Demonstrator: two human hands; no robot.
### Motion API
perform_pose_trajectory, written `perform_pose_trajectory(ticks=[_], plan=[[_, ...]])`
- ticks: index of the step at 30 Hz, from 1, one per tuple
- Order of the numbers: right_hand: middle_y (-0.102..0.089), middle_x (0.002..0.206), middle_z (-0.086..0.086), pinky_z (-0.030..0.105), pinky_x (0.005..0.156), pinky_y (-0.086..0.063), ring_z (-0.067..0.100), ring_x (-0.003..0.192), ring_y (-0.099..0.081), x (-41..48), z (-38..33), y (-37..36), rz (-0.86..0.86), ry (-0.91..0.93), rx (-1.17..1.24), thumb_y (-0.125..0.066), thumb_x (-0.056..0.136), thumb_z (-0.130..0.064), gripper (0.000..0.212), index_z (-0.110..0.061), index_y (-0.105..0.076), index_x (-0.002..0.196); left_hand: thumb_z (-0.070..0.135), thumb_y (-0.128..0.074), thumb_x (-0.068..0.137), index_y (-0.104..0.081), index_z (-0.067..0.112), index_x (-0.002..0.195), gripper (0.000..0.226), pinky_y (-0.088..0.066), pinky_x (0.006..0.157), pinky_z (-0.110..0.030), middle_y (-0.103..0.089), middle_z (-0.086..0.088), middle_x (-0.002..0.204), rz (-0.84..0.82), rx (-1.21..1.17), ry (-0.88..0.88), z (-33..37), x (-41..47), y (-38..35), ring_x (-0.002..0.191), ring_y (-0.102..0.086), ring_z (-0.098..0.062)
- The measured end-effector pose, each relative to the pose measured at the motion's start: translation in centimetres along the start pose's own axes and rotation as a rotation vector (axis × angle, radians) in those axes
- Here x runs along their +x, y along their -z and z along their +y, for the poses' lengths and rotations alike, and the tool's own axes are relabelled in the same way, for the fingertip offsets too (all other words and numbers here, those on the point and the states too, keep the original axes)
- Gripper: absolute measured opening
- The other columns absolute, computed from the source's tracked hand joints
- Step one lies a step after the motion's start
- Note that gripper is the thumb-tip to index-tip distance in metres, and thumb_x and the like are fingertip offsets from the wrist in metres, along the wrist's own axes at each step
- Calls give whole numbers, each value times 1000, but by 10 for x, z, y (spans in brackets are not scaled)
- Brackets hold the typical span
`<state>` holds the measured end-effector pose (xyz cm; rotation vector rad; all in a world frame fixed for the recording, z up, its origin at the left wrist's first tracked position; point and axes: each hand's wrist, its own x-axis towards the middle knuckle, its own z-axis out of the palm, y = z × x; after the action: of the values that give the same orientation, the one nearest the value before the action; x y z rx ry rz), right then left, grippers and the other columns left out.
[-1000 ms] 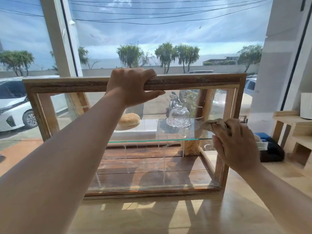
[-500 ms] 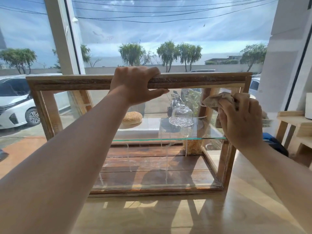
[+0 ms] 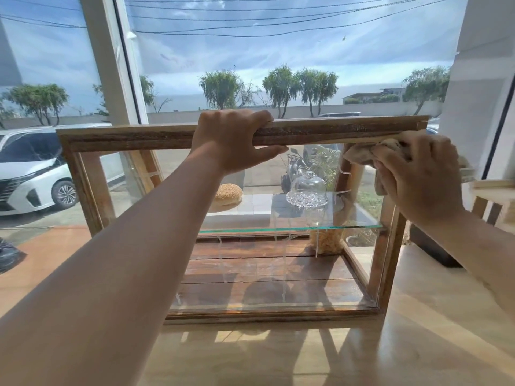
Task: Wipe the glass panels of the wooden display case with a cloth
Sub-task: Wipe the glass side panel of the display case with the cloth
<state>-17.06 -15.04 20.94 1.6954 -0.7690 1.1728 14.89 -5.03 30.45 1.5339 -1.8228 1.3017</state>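
Observation:
A wooden display case with glass panels stands on a pale wooden counter before a big window. My left hand grips the middle of its top front rail. My right hand presses a crumpled beige cloth against the front glass at the upper right corner, just under the rail. Inside, on a glass shelf, lie a sesame bun and a small glass dome. A jar of crumbs stands below the shelf.
The counter stretches toward me in front of the case. A dark box and a light wooden rack sit to the right of the case. Behind is the window frame, with a white car outside.
My right hand has carried the cloth upward along the right side of the front glass, from shelf height to the top corner. My left hand has kept its hold on the rail.

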Motion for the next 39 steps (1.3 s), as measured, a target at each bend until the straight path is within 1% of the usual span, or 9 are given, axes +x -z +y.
perform_pose_trajectory(ticks=[6,13,17,21,24,30,33,36,39], plan=[[-51,121,26,50,81,-39,43,99,-47,-59,-26,-7,-80,-114,29,-49,104,-26,27,-8,-63,118,87,-33,77,-57,35,110,65,-37,67,-28,-68,11,91,19,-1,-7,0,0,-1,82,-66,-20],[-54,114,23,52,72,-47,45,93,-53,-119,-41,0,-232,13,98,-55,92,-19,21,-13,-53,112,87,-33,78,-58,35,110,66,-36,67,-27,-68,11,91,11,5,-5,-1,-1,0,80,-66,-19],[-55,112,24,50,74,-45,44,94,-50,-73,-26,3,-141,70,70,-56,96,-20,20,-11,-55,113,87,-32,78,-58,35,110,66,-35,66,-27,-68,10,90,16,18,-7,0,0,0,79,-66,-20],[-53,116,26,49,77,-40,39,98,-41,-9,-17,2,7,-66,30,-54,104,-22,20,-8,-63,114,87,-30,77,-58,35,109,67,-37,66,-27,-68,11,91,10,20,-3,0,-1,-1,80,-66,-19],[-54,116,27,49,77,-41,39,98,-41,-2,-20,1,26,-89,23,-49,106,-25,19,-9,-57,114,87,-30,78,-58,35,110,67,-38,66,-27,-68,11,91,11,18,-5,0,0,0,80,-66,-19],[-53,113,25,50,74,-43,43,94,-50,-91,-39,-3,-152,-43,67,-58,94,-20,21,-11,-56,113,87,-31,78,-58,35,109,67,-34,64,-26,-68,10,89,34,34,-5,1,-2,0,77,-66,-19],[-56,112,24,49,71,-44,42,91,-51,-132,-49,0,-217,-3,86,-54,93,-21,17,-13,-58,107,86,-33,78,-58,35,110,65,-32,64,-26,-68,10,89,33,33,-5,2,-2,0,78,-66,-18],[-58,109,24,49,68,-45,42,89,-52,-141,-48,1,-258,11,77,-53,94,-22,16,-12,-60,103,85,-34,79,-59,34,109,65,-32,64,-26,-68,10,89,35,29,-8,2,-1,1,77,-66,-19],[-57,110,24,52,70,-46,43,92,-52,-118,-36,-1,-262,84,63,-64,92,-14,14,-12,-57,104,85,-34,79,-59,34,108,64,-32,64,-26,-68,10,88,45,22,-12,2,-2,0,76,-66,-18]])
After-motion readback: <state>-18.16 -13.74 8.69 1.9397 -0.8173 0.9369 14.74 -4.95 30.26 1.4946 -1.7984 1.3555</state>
